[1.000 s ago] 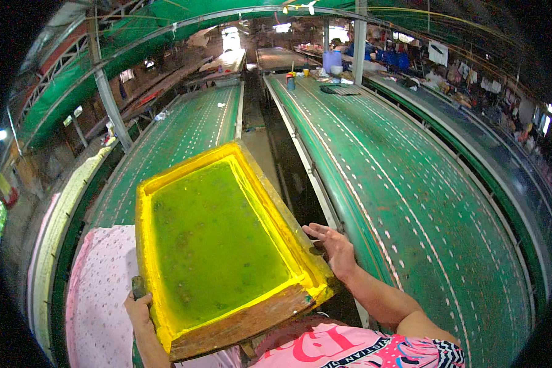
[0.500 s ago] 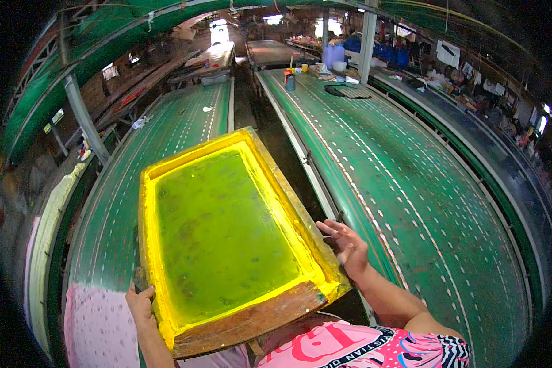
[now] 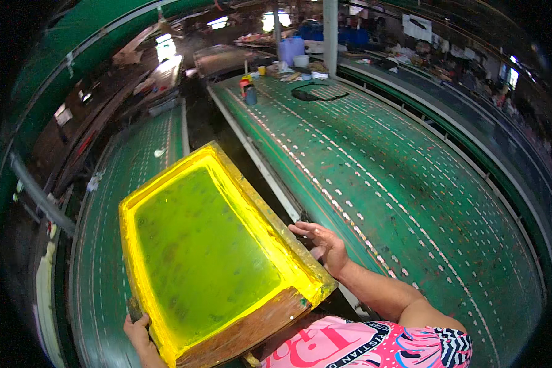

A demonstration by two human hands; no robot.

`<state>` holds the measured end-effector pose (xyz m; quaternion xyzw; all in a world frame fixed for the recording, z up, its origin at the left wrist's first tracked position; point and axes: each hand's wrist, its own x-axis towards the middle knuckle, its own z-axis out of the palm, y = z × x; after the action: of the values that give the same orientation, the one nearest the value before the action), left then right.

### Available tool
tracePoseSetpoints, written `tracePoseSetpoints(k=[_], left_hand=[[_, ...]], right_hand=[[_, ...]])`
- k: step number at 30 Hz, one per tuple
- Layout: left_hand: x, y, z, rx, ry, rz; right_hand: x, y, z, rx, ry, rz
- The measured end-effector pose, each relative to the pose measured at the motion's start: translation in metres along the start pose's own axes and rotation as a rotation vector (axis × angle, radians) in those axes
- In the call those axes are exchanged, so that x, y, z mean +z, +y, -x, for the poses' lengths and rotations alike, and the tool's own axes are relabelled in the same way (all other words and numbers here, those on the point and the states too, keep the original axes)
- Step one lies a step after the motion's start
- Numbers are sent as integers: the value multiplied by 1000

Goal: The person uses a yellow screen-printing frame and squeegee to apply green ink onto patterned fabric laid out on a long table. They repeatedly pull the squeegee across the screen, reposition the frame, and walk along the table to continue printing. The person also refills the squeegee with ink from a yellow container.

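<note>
A: What are the fingers doing?

B: The left hand (image 3: 137,334) is curled at the near left edge of a framed screen (image 3: 202,248), beside a small dark block (image 3: 134,308); its fingertips are hidden. The right hand (image 3: 322,245) lies along the right edge, fingers stretched forward and slightly apart. I cannot tell whether its palm bears any weight.

A: And the screen itself?

B: It is tilted, in front of a pink patterned shirt (image 3: 334,343). Its yellow-coated frame surrounds a cloudy yellow-green panel; the near side shows brown wood.

A: Does it block anything?

B: Yes. It covers part of the long left green table (image 3: 98,264) and the near part of the dark gap (image 3: 208,116) between tables. The right green table (image 3: 411,205) shows more fully, with rows of white marks.

A: What else is around?

B: At the right table's far end are a dark bottle (image 3: 250,95), a yellow cup (image 3: 262,70), a purple container (image 3: 292,50), a white tub (image 3: 301,61) and a flat black item (image 3: 310,93). A grey post (image 3: 330,40) rises there, partly blocking the view behind. A white scrap (image 3: 159,152) lies on the left table.
</note>
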<state>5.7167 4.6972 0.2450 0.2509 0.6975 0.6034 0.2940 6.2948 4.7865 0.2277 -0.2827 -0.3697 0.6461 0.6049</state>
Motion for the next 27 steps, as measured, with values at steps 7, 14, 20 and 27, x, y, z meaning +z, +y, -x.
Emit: tracePoseSetpoints(k=[7, 14, 20, 27], left_hand=[[148, 38, -178, 91, -181, -39], [361, 93, -325, 118, -476, -98], [593, 160, -332, 144, -654, -254], [885, 132, -348, 184, -1102, -299]], right_hand=[[-12, 7, -154, -62, 117, -46], [-59, -12, -274, -279, 313, -12], [-127, -25, -289, -390, 599, 20], [-196, -12, -292, -667, 924, 41]])
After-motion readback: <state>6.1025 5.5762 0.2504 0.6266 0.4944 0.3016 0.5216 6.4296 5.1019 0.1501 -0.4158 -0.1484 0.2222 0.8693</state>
